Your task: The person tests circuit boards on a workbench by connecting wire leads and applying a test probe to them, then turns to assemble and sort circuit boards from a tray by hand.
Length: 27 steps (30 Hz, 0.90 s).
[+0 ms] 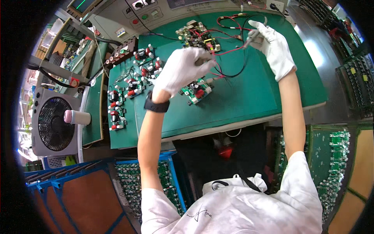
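Both hands wear white gloves and work above a green bench (pixel 249 97). The left hand (pixel 181 70) is curled shut around a probe (pixel 202 61), whose grey end peeks out between the fingers, with red and black leads (pixel 228 52) trailing from it. This hand hangs just above a small green board (pixel 196 91) that lies flat on the mat near the bench's middle (it carries a red part and several pale blocks). A black watch (pixel 156 106) sits on that wrist.

The right hand (pixel 272 45) is raised farther back and to the right, fingers closed on a second probe (pixel 251 39), a grey rod slanting down and left toward a larger board (pixel 198 36) at the rear of the mat. Red and black leads loop between the two hands and run on over that rear board.

To the left, a batch of similar boards (pixel 128 87) lies in loose rows on the mat's left part, each with red and black parts. Behind them stands a grey tester panel (pixel 144 15) with round buttons. A grey fan (pixel 54 123) sits at the far left, beside the bench. Below the bench edge, blue bins (pixel 156 175) hold many green boards, and another stack of boards (pixel 331 163) shows at the right.
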Available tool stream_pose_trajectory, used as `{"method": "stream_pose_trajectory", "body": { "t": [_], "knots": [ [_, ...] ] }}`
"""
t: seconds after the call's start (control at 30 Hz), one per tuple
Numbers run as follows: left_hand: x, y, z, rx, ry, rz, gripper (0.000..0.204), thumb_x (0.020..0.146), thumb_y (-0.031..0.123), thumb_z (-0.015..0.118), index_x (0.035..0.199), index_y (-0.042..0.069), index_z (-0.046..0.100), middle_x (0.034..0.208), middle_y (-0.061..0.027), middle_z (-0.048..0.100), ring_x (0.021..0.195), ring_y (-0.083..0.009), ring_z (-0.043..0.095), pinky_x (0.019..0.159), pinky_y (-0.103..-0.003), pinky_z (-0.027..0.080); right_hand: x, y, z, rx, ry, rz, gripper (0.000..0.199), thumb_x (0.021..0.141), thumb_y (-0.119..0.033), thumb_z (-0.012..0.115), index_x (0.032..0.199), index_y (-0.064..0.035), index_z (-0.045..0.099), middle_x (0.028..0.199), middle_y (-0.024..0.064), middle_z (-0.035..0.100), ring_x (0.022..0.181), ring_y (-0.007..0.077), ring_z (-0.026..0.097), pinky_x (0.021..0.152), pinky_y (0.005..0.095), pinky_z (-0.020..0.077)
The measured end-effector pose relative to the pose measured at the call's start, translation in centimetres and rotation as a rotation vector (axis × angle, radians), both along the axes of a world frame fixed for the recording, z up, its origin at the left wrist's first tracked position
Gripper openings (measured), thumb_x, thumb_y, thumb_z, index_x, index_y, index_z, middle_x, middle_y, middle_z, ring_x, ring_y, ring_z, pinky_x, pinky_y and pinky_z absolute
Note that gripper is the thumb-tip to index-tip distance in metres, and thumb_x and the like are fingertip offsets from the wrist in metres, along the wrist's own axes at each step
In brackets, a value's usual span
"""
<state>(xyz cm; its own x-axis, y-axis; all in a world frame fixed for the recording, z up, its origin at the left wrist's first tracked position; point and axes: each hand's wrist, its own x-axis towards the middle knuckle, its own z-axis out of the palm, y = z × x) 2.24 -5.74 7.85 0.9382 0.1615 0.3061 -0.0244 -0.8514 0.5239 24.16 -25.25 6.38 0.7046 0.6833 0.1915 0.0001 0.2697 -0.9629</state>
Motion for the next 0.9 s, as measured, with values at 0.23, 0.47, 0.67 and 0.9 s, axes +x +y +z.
{"method": "stream_pose_trajectory", "body": {
  "t": [0.23, 0.47, 0.67, 0.9],
  "knots": [
    [5.2, -4.9, -0.9, 0.328, 0.053, 0.001, 0.029, 0.091, 0.036, 0.068, 0.097, 0.010, 0.081, 0.082, -0.0159, 0.074, 0.076, -0.0350, 0.073, 0.074, -0.043, 0.059, 7.5, -5.1, -4.2, -0.610, -0.097, -0.119, 0.042, 0.105, -0.040, 0.062, 0.118, -0.0020, 0.071, 0.096, 0.0079, 0.072, 0.084, 0.0184, 0.070, 0.084, 0.0363, 0.0579],
    [-3.2, 0.8, 1.1, 0.311, 0.052, 0.054, 0.041, 0.089, 0.046, 0.070, 0.096, 0.007, 0.081, 0.081, -0.0221, 0.070, 0.079, -0.0389, 0.071, 0.073, -0.045, 0.058, 7.3, -6.4, -6.6, -1.257, -1.129, -0.662, 0.040, 0.103, -0.043, 0.054, 0.103, -0.0085, 0.074, 0.105, 0.0180, 0.075, 0.098, 0.0363, 0.073, 0.085, 0.0491, 0.0556],
    [-4.7, -0.9, -1.1, 0.299, 0.075, -0.017, 0.047, 0.085, 0.047, 0.074, 0.094, 0.001, 0.080, 0.094, -0.0226, 0.072, 0.088, -0.0384, 0.071, 0.079, -0.046, 0.058, -6.1, -1.0, -4.8, -0.245, -1.489, -0.117, 0.037, 0.090, -0.040, 0.077, 0.118, -0.0152, 0.074, 0.111, 0.0096, 0.073, 0.114, 0.0319, 0.067, 0.101, 0.0456, 0.0518],
    [-4.3, -1.4, -2.8, 0.233, 0.118, 0.013, 0.021, 0.087, 0.023, 0.079, 0.098, 0.006, 0.080, 0.114, -0.0120, 0.074, 0.101, -0.0330, 0.070, 0.089, -0.041, 0.057, -8.8, 2.0, -6.3, -0.269, -1.505, 0.038, 0.031, 0.082, -0.030, 0.080, 0.109, -0.0148, 0.076, 0.115, 0.0093, 0.071, 0.118, 0.0308, 0.064, 0.105, 0.0458, 0.0472]
  ]
}}
